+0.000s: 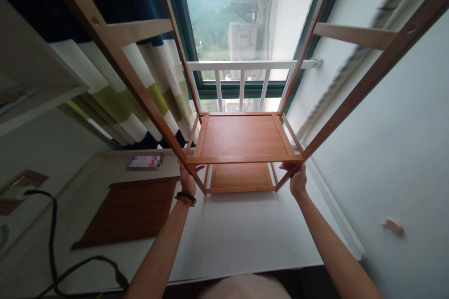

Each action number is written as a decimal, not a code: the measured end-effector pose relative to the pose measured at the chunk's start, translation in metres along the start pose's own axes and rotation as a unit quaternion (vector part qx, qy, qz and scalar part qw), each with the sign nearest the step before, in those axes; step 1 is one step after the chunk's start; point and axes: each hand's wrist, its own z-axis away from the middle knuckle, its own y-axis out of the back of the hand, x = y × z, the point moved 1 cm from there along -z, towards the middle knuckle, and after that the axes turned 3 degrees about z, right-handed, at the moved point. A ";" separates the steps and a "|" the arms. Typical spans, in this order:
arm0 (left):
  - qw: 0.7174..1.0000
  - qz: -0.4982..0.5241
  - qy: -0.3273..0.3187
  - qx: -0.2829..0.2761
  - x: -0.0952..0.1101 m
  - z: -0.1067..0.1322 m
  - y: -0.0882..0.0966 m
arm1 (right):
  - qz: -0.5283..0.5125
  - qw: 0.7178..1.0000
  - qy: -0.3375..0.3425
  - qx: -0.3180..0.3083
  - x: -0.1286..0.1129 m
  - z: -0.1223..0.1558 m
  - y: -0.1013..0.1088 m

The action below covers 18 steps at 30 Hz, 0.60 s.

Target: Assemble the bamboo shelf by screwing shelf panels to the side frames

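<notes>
Rack point(242, 135) is between left hand point(188, 182) and right hand point(298, 180), over the desk point(245, 233), its shelves point(242, 175) extending far; the left grasps the near left post point(140, 90), the right the near right post point(372, 76).

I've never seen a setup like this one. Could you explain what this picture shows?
There is no machine here, only a person's own bare limbs: the left hand and the right hand. The single picture comes from a camera worn on the head, looking forward and down. Both grip the lower part of a wooden rack, one at either side. Whether its feet touch the white tabletop is hard to tell. On that surface, to the left, lies a loose wooden panel, with a pixelated item behind it. A black cable loops at the lower left.
</notes>
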 end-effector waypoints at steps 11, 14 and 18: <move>0.999 -0.031 0.018 -0.012 -0.017 0.010 0.003 | 0.026 0.985 -0.107 -0.132 0.020 0.001 0.010; 0.999 -0.042 0.004 0.034 -0.023 0.010 0.000 | 0.025 0.990 -0.091 -0.101 0.023 0.000 0.006; 0.996 -0.057 0.003 0.073 -0.028 0.010 -0.002 | 0.027 0.994 -0.077 -0.073 0.027 0.001 0.004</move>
